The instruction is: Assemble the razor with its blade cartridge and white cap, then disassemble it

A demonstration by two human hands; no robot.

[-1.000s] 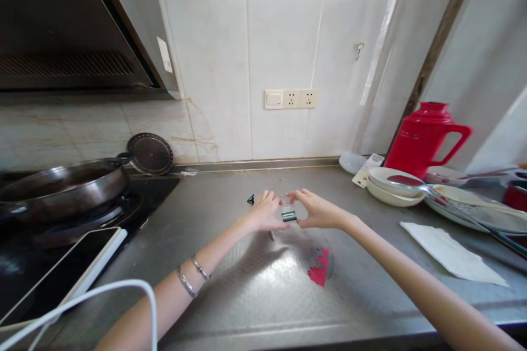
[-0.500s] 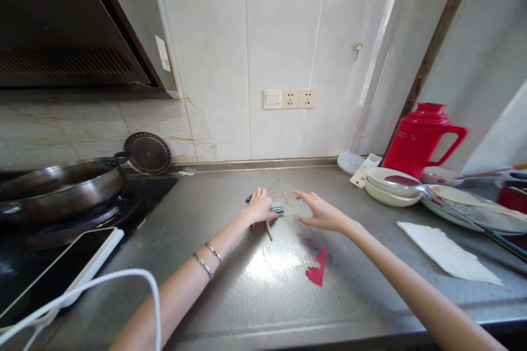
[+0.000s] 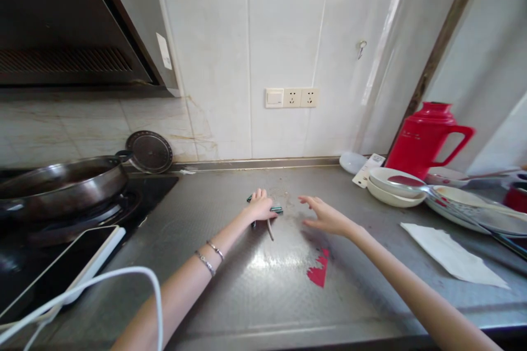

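Observation:
Near the middle of the metal counter (image 3: 230, 296), my left hand (image 3: 260, 208) is closed over a small bundle of dark and green items (image 3: 276, 210). Their ends stick out on both sides of the fingers, and most of the bundle is hidden under the palm. A thin grey-brown strip (image 3: 270, 230) pokes out below that hand. To the right, my right hand (image 3: 325, 216) hovers above the counter with fingers apart, holding nothing. Below it lies a torn red piece (image 3: 318, 269).
A pan (image 3: 61, 184) and a phone (image 3: 61, 269) with a white cable (image 3: 123, 271) are at the left. Stacked bowls (image 3: 395, 189), a red thermos (image 3: 424, 140), plates (image 3: 465, 205) and a white paper sheet (image 3: 453, 252) are at the right.
The camera view has shifted slightly, so the counter items at the right appear a little further right. Both hands keep nearly the same pose.

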